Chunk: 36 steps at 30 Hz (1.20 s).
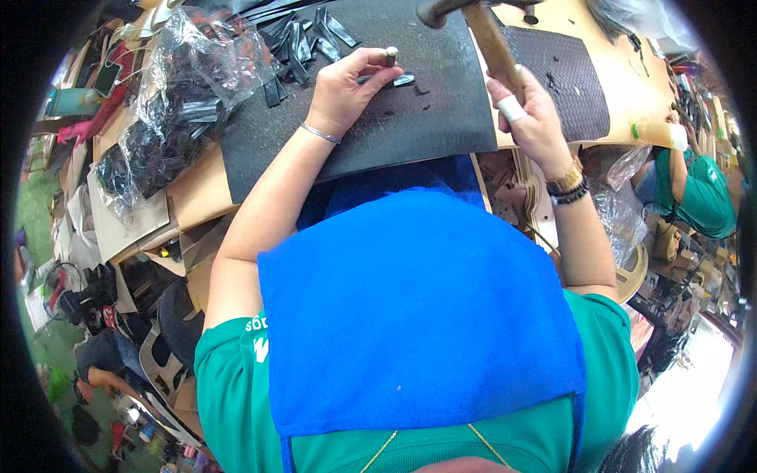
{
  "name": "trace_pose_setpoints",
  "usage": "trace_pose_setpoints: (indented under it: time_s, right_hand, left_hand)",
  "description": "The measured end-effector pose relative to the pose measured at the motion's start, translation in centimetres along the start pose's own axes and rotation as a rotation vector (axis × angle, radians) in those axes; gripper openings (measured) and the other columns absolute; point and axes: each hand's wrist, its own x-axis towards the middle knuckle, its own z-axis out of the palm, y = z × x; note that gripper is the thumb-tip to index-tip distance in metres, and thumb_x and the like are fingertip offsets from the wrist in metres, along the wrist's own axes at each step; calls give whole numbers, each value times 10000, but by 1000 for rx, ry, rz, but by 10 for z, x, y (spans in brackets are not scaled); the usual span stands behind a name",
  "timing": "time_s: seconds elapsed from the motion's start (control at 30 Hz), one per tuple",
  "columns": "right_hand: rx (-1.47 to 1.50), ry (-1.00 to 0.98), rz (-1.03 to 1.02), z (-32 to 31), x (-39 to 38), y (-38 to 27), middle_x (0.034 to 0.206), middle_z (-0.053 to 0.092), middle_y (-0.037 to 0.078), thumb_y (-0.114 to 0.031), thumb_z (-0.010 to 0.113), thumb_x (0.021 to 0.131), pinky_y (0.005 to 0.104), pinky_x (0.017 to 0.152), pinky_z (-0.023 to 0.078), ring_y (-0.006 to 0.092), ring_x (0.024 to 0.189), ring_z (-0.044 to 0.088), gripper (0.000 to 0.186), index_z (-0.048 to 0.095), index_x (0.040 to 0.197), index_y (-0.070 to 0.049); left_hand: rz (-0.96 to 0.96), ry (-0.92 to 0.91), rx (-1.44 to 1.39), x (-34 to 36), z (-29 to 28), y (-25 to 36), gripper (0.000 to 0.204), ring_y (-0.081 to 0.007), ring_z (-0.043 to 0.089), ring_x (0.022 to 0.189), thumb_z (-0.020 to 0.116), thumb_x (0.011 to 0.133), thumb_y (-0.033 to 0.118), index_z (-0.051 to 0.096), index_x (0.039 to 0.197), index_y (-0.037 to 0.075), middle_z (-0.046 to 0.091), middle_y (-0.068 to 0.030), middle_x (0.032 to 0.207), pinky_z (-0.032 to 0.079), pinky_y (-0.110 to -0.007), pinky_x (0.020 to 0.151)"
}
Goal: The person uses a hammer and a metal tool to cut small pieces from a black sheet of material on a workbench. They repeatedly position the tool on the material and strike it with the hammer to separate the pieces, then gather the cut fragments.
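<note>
My left hand (345, 88) pinches a short metal punch (391, 57) upright, its round top showing above the thumb and forefinger. Under those fingers lies a small black strip (404, 80), partly covered by the hand, on a dark mat (441, 130). In my right hand (536, 118) is a hammer (494, 46), gripped by its wooden handle; its head is raised at the top edge, to the right of the punch. White tape wraps one finger of that hand. Several loose black strips (300, 49) lie beyond my left hand.
Clear plastic bags (189, 71) with black pieces crowd the table's left side. A dark textured sheet (568, 75) lies right of the mat. Farther right stand a bottle of yellowish liquid (654, 134) and a person in a green shirt (702, 193).
</note>
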Motion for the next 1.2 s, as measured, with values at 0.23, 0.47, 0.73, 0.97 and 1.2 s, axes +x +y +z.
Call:
trace_pose_setpoints:
  time_s: [0.23, 0.47, 0.73, 0.97, 1.2]
  right_hand:
    - [-524, -147, -438, -9, -3, -50, 782, 562, 20, -206, 620, 940, 250, 568, 434, 63, 627, 500, 294, 532, 1174, -52]
    - [189, -22, -598, -35, 3, -99, 822, 567, 58, -212, 648, 916, 309, 648, 477, 160, 698, 567, 331, 543, 1163, -19]
    - [-501, -227, -225, -11, -7, -69, 823, 560, 36, -193, 626, 940, 301, 756, 481, 148, 809, 581, 298, 516, 1156, -18]
    - [-437, -209, -174, -1, 12, -49, 850, 616, 73, -270, 651, 911, 297, 644, 475, 172, 679, 583, 316, 574, 1124, -50]
    - [-446, -136, -231, 59, 69, 4, 860, 652, 187, -300, 775, 780, 392, 764, 504, 327, 842, 656, 414, 573, 997, -10]
  left_hand:
    - [23, 25, 81, 2, 1, 5, 203, -138, 704, 803, 748, 825, 115, 674, 991, 25, 711, -72, 862, 566, -265, 699]
    - [4, 22, -23, 0, -1, 3, 211, -136, 700, 832, 735, 841, 125, 677, 1018, 26, 717, -82, 901, 557, -261, 728]
    - [13, -1, 91, -3, -1, 1, 188, -104, 686, 806, 720, 853, 88, 671, 1020, 17, 717, -54, 879, 554, -255, 731]
    - [-42, -25, 74, -5, 0, 6, 197, -144, 703, 831, 705, 882, 137, 588, 975, 8, 705, -101, 914, 560, -277, 717]
    - [-54, -47, 151, -3, 1, 5, 171, -161, 694, 849, 571, 961, 85, 467, 1085, 30, 677, -115, 909, 548, -304, 713]
